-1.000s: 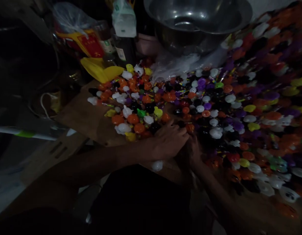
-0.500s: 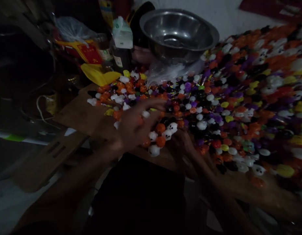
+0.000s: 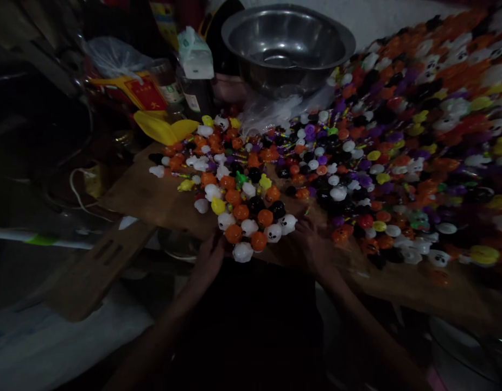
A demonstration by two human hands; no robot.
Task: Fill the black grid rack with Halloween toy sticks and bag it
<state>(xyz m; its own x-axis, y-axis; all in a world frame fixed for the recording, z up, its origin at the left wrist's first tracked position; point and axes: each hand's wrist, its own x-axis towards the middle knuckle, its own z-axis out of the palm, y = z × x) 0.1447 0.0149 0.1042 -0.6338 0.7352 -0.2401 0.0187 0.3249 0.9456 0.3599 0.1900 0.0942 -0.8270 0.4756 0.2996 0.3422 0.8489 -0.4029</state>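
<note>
In the head view, a cluster of small figure-topped trinkets lies at the table's near edge between my hands. Among them are a white skull head (image 3: 273, 233), an orange pumpkin head (image 3: 233, 234) and a pale faceted head (image 3: 243, 252). My left hand (image 3: 211, 254) is at the cluster's left front corner, its fingers bent together. On the other side, my right hand (image 3: 311, 241) has curled fingers close beside a second skull head (image 3: 287, 224). Darkness hides what either hand grips.
A large heap of similar trinkets (image 3: 397, 168) spreads over the right of the wooden table (image 3: 153, 198). Behind stand a steel basin (image 3: 289, 81), clear plastic film (image 3: 271, 117), jars (image 3: 169, 87) and a yellow piece (image 3: 163, 127). A slotted board (image 3: 96, 271) juts out at left.
My left hand has moved down and toward me, from over the trinkets to the cluster's left front corner, uncovering more heads. My right hand stays near the cluster's right side.
</note>
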